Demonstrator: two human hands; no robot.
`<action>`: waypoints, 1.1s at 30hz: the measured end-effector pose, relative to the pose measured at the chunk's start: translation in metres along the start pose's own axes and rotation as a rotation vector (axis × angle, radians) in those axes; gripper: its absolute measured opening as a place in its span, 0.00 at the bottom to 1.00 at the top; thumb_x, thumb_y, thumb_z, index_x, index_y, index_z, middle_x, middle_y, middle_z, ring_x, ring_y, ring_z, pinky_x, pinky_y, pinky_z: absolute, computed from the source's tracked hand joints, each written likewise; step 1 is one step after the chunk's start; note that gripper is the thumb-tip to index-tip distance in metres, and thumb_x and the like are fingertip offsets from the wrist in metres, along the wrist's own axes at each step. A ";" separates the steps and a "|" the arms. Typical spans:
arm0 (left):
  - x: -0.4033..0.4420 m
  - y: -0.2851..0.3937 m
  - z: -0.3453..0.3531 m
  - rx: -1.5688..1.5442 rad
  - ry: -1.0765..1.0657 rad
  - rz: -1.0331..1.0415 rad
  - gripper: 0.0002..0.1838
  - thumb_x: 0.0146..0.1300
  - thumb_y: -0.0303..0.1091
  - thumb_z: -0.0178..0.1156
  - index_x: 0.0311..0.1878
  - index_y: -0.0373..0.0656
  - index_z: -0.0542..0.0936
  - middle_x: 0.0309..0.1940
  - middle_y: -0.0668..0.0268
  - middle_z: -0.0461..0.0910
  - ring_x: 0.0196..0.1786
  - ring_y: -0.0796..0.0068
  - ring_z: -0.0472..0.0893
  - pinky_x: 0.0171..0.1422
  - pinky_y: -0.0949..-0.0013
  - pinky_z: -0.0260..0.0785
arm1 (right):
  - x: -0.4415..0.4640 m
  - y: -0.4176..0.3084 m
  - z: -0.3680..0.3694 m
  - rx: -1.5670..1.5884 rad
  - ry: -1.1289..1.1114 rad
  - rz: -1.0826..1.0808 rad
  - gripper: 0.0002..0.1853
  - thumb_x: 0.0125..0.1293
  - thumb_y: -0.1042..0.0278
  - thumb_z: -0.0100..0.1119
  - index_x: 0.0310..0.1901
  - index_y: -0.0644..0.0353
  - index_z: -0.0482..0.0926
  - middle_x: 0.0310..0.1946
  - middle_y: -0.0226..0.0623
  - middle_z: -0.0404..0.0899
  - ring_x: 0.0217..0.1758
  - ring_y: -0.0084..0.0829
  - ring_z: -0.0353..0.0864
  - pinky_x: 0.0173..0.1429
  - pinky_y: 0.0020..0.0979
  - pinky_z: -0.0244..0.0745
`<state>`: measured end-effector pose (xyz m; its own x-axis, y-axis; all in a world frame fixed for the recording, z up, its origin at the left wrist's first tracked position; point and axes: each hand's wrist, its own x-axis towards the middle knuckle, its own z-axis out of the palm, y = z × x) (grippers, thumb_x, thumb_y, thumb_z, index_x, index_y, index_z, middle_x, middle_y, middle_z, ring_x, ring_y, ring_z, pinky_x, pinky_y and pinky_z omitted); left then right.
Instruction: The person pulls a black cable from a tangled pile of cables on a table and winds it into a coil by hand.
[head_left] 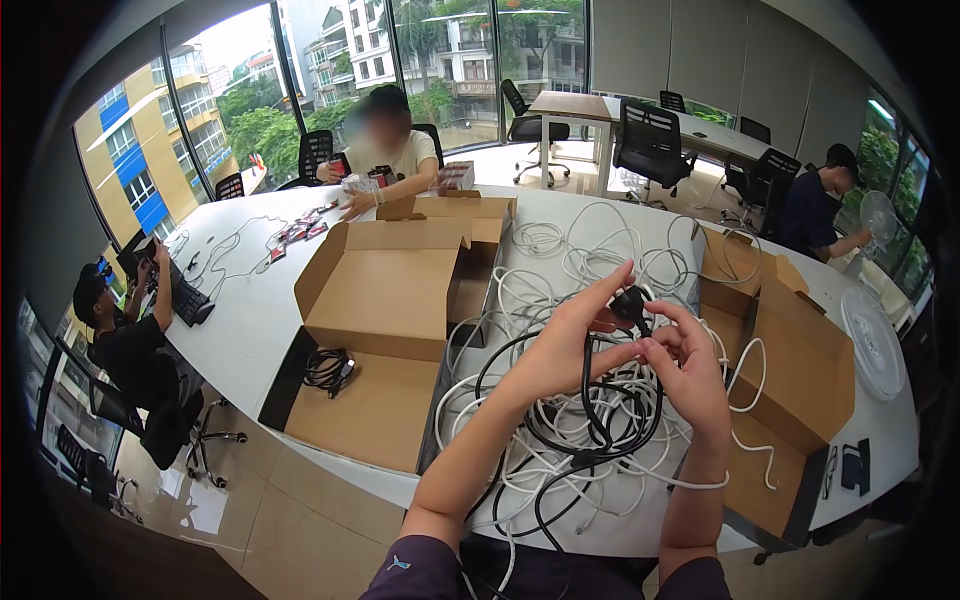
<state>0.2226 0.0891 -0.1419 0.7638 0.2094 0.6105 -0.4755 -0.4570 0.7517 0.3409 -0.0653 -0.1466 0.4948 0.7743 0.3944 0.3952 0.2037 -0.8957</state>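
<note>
nearest my lens are two purple sleeves (420,570), with bare forearms reaching in over the table (235,345). from my seat far off i see the black cable (586,388) held up between the hands, its plug (629,304) at the top and its loops hanging down onto the pile of white cables (545,410). the right hand (690,370) has thumb and fingertips pinched together on the cable just below the plug. the left hand (575,325) curves round the plug's other side, index finger stretched above it and thumb below, near the right thumb; a strand hangs from behind it, but i cannot tell whether its hidden fingers clamp that strand. to do this well, i would hold the pinch close under the plug, since a loose plug is apt to snag, and draw slack through a little at a time. black and white loops cross below, so a hard tug would probably tighten the tangle; better to lift each white strand off in turn. a black coil (329,370) lies in the left box (400,415), apart from the pile, and i would leave it untouched.
</note>
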 end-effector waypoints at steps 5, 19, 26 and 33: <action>-0.001 0.001 0.002 -0.080 -0.019 -0.007 0.45 0.56 0.23 0.68 0.75 0.43 0.56 0.66 0.55 0.69 0.45 0.78 0.82 0.53 0.72 0.74 | -0.001 -0.002 0.002 -0.109 0.042 -0.021 0.18 0.65 0.75 0.58 0.56 0.63 0.71 0.23 0.30 0.79 0.28 0.15 0.75 0.35 0.20 0.68; -0.005 0.014 0.007 -0.010 -0.034 -0.034 0.33 0.55 0.22 0.66 0.67 0.41 0.70 0.53 0.61 0.81 0.32 0.86 0.79 0.40 0.79 0.73 | -0.013 -0.017 0.012 -0.336 0.064 -0.064 0.20 0.62 0.72 0.61 0.54 0.67 0.72 0.18 0.40 0.79 0.19 0.23 0.78 0.26 0.26 0.68; -0.006 0.013 0.013 0.027 -0.029 -0.067 0.29 0.56 0.25 0.66 0.63 0.41 0.75 0.51 0.63 0.82 0.30 0.87 0.78 0.39 0.79 0.72 | -0.018 -0.028 0.010 -0.433 0.034 0.013 0.21 0.59 0.72 0.62 0.55 0.66 0.73 0.17 0.39 0.77 0.19 0.30 0.78 0.26 0.29 0.69; -0.006 0.014 0.012 -0.014 -0.030 -0.077 0.30 0.56 0.26 0.66 0.65 0.40 0.73 0.53 0.63 0.82 0.30 0.87 0.77 0.40 0.79 0.71 | -0.013 -0.026 0.006 -0.458 0.048 -0.024 0.20 0.57 0.72 0.63 0.52 0.67 0.75 0.22 0.38 0.78 0.24 0.27 0.79 0.30 0.28 0.72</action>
<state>0.2165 0.0713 -0.1381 0.8113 0.2173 0.5428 -0.4205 -0.4282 0.7999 0.3199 -0.0771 -0.1299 0.5121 0.7421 0.4326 0.7032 -0.0730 -0.7072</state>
